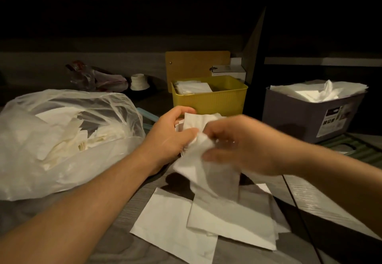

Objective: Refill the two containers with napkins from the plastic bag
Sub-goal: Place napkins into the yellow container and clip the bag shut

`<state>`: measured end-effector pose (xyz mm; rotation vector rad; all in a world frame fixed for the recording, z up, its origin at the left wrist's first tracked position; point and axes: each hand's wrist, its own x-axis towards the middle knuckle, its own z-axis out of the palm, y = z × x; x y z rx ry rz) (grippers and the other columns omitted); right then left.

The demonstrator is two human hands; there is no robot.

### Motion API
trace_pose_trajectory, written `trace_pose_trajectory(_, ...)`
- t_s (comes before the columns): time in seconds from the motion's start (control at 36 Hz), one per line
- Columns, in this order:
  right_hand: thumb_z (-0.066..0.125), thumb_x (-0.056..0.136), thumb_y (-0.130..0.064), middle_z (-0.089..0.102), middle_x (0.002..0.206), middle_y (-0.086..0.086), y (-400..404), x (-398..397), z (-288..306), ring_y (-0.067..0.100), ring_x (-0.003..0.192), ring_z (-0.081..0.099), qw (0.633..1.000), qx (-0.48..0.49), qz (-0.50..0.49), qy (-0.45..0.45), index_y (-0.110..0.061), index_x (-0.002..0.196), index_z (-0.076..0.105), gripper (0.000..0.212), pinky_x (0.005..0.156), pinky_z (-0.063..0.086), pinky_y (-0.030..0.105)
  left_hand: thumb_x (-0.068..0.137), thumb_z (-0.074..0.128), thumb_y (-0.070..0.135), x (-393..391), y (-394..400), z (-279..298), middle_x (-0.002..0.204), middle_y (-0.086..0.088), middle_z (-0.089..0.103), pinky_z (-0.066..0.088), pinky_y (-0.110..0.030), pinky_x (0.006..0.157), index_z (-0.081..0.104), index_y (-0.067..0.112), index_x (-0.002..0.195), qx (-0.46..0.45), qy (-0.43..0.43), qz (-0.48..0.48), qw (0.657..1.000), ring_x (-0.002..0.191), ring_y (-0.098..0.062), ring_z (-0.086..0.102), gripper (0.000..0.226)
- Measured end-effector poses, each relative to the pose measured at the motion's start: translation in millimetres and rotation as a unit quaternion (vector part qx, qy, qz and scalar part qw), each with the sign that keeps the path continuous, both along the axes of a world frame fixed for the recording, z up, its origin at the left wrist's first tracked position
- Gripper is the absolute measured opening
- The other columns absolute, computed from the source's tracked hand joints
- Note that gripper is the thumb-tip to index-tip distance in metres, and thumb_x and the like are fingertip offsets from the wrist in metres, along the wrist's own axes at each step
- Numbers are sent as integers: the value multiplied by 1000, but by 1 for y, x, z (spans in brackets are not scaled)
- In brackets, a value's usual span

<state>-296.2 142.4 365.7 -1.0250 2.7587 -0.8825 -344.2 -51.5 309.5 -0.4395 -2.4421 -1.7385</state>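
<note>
White napkins point(203, 156) gripped in left hand point(169, 137) and, seemingly, blurred right hand point(241, 150)

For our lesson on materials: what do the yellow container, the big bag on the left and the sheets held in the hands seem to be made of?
Yellow container: likely matte moulded plastic, judging by its ribbed wall and even colour.
Bag: thin glossy plastic film; translucent, crinkled, with highlights.
Sheets: soft white tissue paper, matte; they crumple and drape between the left hand and right hand.

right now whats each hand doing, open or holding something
Left hand: grips a bunch of napkins.
Right hand: blurred, pinches the same napkins.
</note>
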Motion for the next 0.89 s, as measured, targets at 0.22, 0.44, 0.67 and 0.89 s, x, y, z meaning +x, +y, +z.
trace_pose_trajectory(0.22, 72, 81, -20, 77, 100, 5, 23, 7, 39, 26, 88, 76, 943, -130, -1, -308, -15, 110, 67, 30, 71, 64, 36, 90, 73, 16, 0, 1, 0, 119, 3, 65, 59, -29, 80, 59, 30, 125, 9, -12, 0, 1000, 109, -19, 65, 40)
trace_pose_trajectory(0.44, 74, 78, -62, 51, 118, -29, 3, 30, 14, 3, 101, 55, 955, 267, 5, -131, -52, 132, 48, 60, 84, 53, 21, 93, 69, 13, 1, 2, -1, 120, 5, 64, 62, -32, 81, 59, 29, 124, 1, 4, 12, 1000, 106, -13, 66, 37)
trace_pose_trajectory(0.67, 67, 83, -64, 56, 104, -23, 5, 33, 11, 3, 91, 56, 947, 298, 45, -114, -44, 102, 50, 32, 72, 49, 21, 93, 70, 14, 4, 3, 0, 122, 3, 65, 61, -42, 87, 58, 30, 126, 0, 4, 15, 1000, 108, -16, 66, 39)
trace_pose_trajectory(0.89, 62, 95, -36, 62, 103, -18, 26, 13, 23, 6, 91, 63, 985, 146, -10, -87, -51, 108, 48, 24, 76, 58, 17, 86, 78, 14, 5, 3, 2, 124, 6, 62, 60, -43, 89, 57, 36, 128, -6, -4, -16, 1000, 111, -18, 64, 52)
